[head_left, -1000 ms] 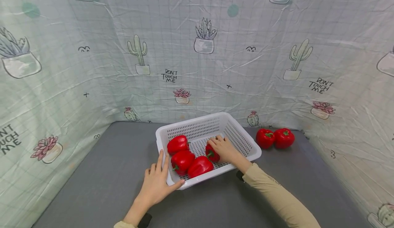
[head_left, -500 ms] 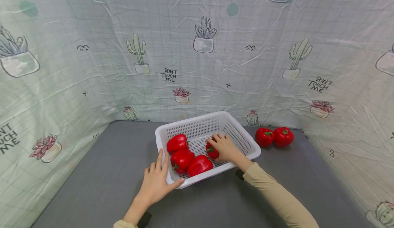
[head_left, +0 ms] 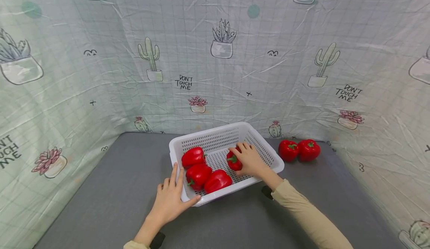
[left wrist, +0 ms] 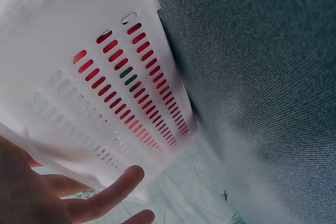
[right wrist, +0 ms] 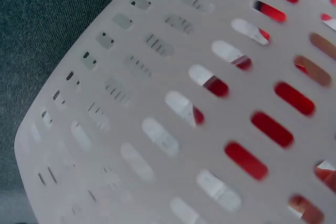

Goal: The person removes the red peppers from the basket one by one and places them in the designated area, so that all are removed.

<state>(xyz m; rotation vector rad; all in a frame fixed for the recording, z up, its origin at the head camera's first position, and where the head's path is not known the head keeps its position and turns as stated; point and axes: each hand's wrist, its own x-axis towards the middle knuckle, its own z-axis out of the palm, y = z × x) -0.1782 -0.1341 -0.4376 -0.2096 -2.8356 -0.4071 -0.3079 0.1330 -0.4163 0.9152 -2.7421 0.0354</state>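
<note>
A white perforated plastic basket (head_left: 235, 188) stands on the grey table, turned slightly askew. In its right half my right hand (head_left: 252, 163) grips a red bell pepper (head_left: 231, 164), fingers over the top and green stem to the left. Three more red bell peppers (head_left: 199, 174) lie together in the basket's left half. My left hand (head_left: 168, 202) rests at the near left corner, fingers extended at the left rim and thumb on the front rim. The left wrist view has its fingers (left wrist: 113, 195) beside the basket wall (left wrist: 52, 56). Red shows through the slots of the wall (right wrist: 173, 66) in the right wrist view.
Two red bell peppers (head_left: 299, 151) sit side by side on the grey table (head_left: 111, 193), right of the basket. Behind and on both sides hangs a pale cloth (head_left: 181, 36) printed with cacti. The basket's back rim is close to the cloth.
My right hand has shifted slightly right and back within the basket, with the pepper turning and moving a little the same way. The left hand and basket hold their places.
</note>
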